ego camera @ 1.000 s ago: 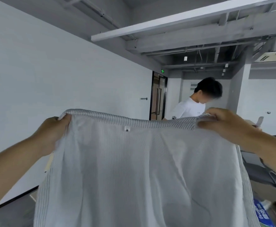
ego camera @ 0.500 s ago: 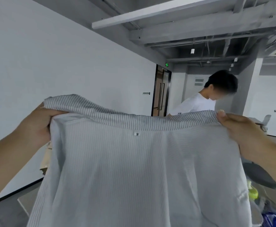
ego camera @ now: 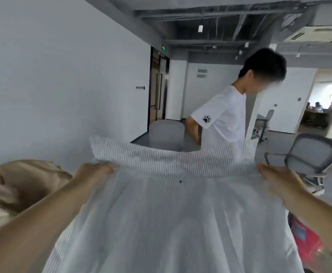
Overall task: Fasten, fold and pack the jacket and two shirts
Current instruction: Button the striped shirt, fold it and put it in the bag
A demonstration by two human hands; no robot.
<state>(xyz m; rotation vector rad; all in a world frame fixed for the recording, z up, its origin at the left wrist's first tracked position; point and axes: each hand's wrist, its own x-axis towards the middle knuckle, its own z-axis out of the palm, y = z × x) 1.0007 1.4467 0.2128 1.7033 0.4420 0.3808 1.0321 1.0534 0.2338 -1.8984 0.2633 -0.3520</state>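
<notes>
Your left hand (ego camera: 94, 172) and right hand (ego camera: 275, 178) each grip the striped shirt (ego camera: 181, 223), now lowered beside the tan garment (ego camera: 17, 186), ready for laying flat.

1. The striped shirt (ego camera: 171, 223) runs off the bottom edge, so its hem and sleeves are out of sight.
2. The fingertips of the left hand (ego camera: 94, 172) and the right hand (ego camera: 275, 176) are buried in its fabric.
3. The beige garment (ego camera: 13, 190) is cut by the left edge.
4. A red object (ego camera: 307, 239) is blurred and partly behind the right forearm; what it is cannot be told.
5. The shirt's collar hides the bystander (ego camera: 224, 119) below the waist.
</notes>
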